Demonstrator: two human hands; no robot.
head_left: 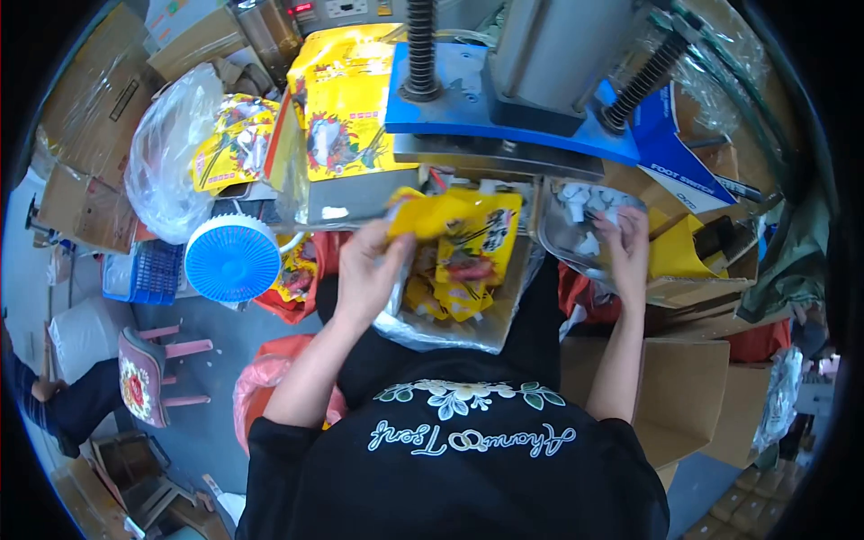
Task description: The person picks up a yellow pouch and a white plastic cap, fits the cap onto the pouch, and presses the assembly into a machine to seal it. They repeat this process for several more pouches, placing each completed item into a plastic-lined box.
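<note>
My left hand (367,274) pinches a yellow printed pouch (421,214) between thumb and fingers, over the left side of a plastic-lined cardboard box (515,306) at my lap. More yellow pouches (477,256) lie in that box, some with small white spouts. On the right, my right hand (625,241) reaches into a clear plastic tub (560,241) of small white plastic pieces (576,195). Its fingers are bent together among the pieces; what they hold, if anything, is too small to make out. A blue-framed press (450,85) stands just beyond the box.
Stacked flat yellow pouches (351,108) lie left of the press. A blue fan (234,258) stands at the left, near a pink stool (144,378) and another person's leg (90,400). Cardboard boxes (684,391) and a foot-switch box (679,166) are on the right.
</note>
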